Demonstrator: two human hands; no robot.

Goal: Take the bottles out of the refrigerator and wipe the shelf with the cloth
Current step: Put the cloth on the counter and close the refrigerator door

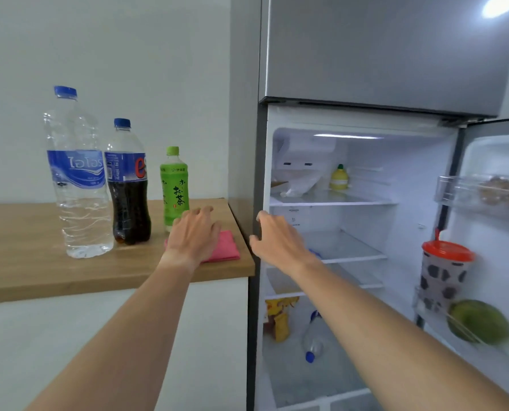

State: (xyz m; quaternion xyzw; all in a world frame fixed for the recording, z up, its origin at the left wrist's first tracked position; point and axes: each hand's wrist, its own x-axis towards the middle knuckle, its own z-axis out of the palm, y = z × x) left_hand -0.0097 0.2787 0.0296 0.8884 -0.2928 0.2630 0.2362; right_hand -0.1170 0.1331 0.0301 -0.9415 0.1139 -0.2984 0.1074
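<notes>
Three bottles stand on the wooden counter [24,262]: a tall clear water bottle [78,185], a dark cola bottle [128,188] and a green tea bottle [174,188]. A pink cloth [225,247] lies near the counter's right end. My left hand [195,232] hovers over the cloth with fingers spread; whether it touches the cloth I cannot tell. My right hand [277,241] is open at the refrigerator's left edge, in front of the bare middle glass shelf [351,247]. The refrigerator [380,54] stands open.
A yellow lemon-shaped bottle [339,179] and a plastic bag sit on the upper shelf. A small water bottle [314,336] lies in the bottom compartment beside yellow packets [280,318]. The open door [499,161] holds a spotted cup with a red lid [443,274] and a green fruit [478,321].
</notes>
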